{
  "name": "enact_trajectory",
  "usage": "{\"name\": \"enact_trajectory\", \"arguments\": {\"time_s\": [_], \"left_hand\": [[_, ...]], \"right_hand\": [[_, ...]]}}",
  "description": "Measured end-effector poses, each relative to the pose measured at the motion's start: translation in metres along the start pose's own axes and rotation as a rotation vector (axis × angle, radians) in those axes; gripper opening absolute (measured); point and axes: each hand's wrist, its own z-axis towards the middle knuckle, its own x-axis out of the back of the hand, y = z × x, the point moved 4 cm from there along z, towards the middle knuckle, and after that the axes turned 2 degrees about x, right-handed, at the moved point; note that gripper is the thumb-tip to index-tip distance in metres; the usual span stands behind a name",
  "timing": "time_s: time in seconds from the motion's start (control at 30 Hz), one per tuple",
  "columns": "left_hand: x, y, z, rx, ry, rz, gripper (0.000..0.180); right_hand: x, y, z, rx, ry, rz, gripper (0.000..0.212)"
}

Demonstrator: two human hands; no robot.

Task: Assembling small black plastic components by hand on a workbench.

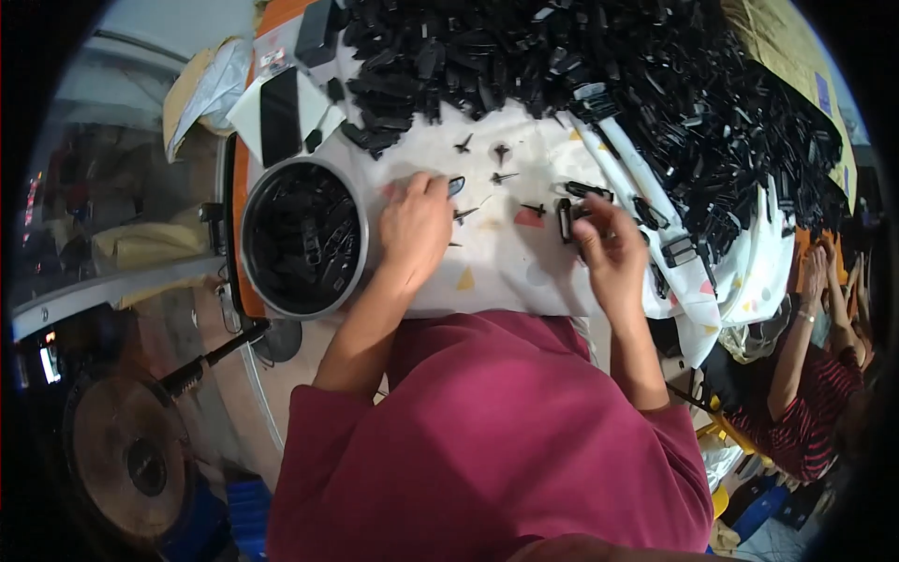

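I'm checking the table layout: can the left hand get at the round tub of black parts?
Probably yes: the open round tub stands just left of the left hand, with no obstacle visible between them.

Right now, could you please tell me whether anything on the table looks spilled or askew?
The white patterned table covering looks slightly askew: at the front right, a rumpled corner hangs past the front edge, while the middle lies fairly flat.

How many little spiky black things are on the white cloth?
5: a spiky piece and another farthest away, one just nearer, one beside the left hand, one left of the right hand. More may be hidden.
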Motion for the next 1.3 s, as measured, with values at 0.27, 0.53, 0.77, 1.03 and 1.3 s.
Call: {"name": "enact_trajectory", "arguments": {"time_s": [0.27, 0.53, 0.77, 1.03, 1.3], "left_hand": [[0.092, -0.068, -0.037, 0.212, 0.509, 0.256, 0.028], [0.093, -0.102, -0.051, 0.239, 0.503, 0.19, 0.052], [0.078, -0.047, 0.05, -0.144, 0.25, 0.217, 0.022], [0.037, -0.046, 0.083, -0.207, -0.047, 0.418, 0.016], [0.019, -0.034, 0.069, -0.116, -0.017, 0.427, 0.02]], "right_hand": [[0.007, -0.006, 0.031, 0.313, 0.054, -1.04, 0.03], [-0.011, -0.01, 0.039, 0.334, -0.019, -1.014, 0.019], [0.0, -0.022, 0.033, 0.11, 0.155, -0.286, 0.043], [0.012, 0.016, 0.016, -0.148, 0.059, 0.549, 0.011], [-0.017, -0.026, 0.026, -0.07, -0.051, 0.745, 0.023]]}}
